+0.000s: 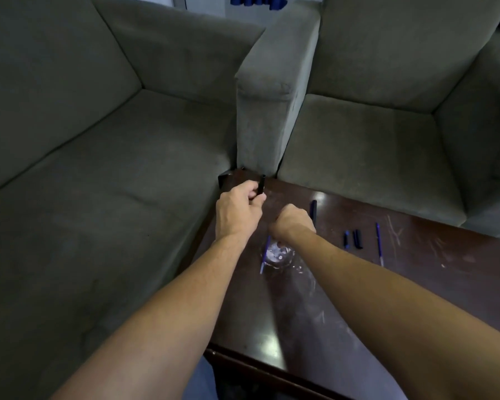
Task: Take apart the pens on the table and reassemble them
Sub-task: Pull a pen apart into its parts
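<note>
My left hand [238, 210] pinches a short black pen piece [262, 184] upright above the far left corner of the dark wooden table [358, 284]. My right hand [293, 220] is curled into a fist just to its right; whether it holds anything is hidden. A dark blue pen barrel [313, 212] lies on the table beyond the right hand. A thin blue refill [265, 254] lies under my right wrist. To the right lie two short dark pieces [352, 239] and another blue refill [379, 243].
A grey sofa [98, 168] stands left of the table and a grey armchair [373, 134] behind it, both close against the table's edges. A pale glare and scratches mark the tabletop. The table's near edge is at the bottom centre.
</note>
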